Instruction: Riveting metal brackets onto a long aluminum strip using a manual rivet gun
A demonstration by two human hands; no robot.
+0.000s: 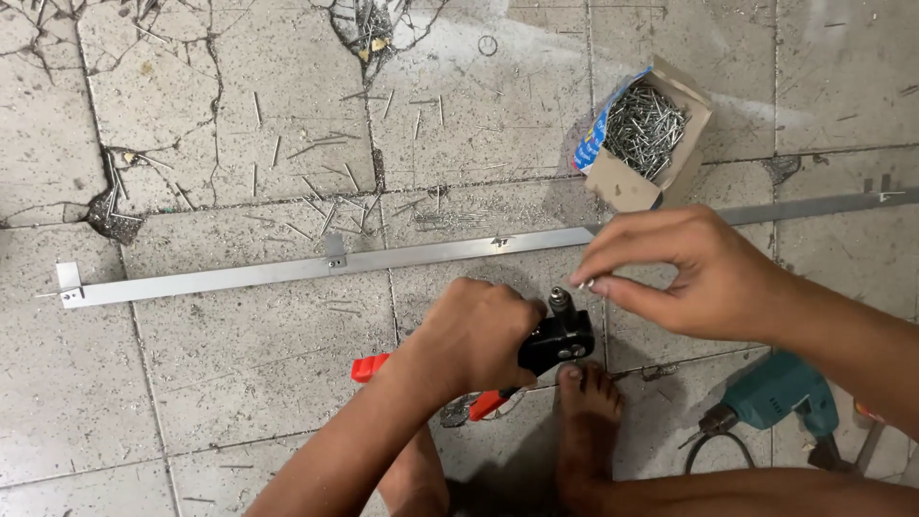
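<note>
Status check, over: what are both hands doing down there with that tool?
Left hand gripping rivet gun, nozzle up. Right hand pinching a rivet beside the nozzle. Metal strip and rivet box lie beyond; nothing between.

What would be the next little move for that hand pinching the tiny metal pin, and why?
Probably lowering the right hand slightly so its pin slides into the nose of the rivet tool. The left hand holds the tool nose-up, and the pin sits just beside the tip, not yet in.

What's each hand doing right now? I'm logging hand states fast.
Left hand: closed around the rivet gun.
Right hand: fingertips pinched on a small rivet near the gun's nose.
</note>
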